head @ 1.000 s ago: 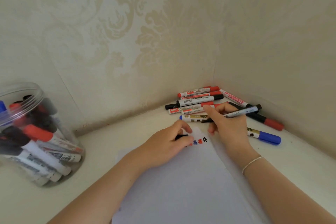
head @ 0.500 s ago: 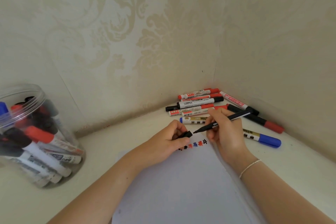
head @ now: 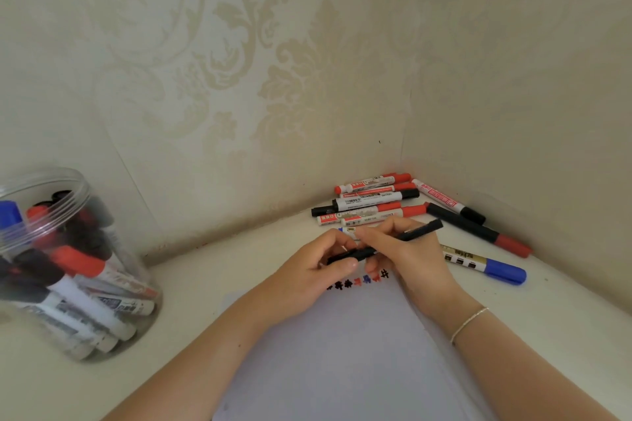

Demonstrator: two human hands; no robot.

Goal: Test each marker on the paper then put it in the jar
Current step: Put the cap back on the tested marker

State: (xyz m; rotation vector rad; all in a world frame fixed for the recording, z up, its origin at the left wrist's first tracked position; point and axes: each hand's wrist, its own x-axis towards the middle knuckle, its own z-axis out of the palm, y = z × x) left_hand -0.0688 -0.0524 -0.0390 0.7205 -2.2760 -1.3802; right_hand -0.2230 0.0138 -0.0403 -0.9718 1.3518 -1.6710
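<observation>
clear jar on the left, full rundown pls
The clear plastic jar stands upright at the left on the white surface, near the wall, cut off by the frame's edge. No lid shows and its wide mouth is open. It is packed with markers, red, black and blue caps among them. Neither hand touches it.

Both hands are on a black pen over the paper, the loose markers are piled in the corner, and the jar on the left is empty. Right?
One thing is wrong: the jar is not empty. The head view shows it holding many markers. Both hands, left and right, do hold the black pen over the paper, with the loose markers in the corner.
</observation>
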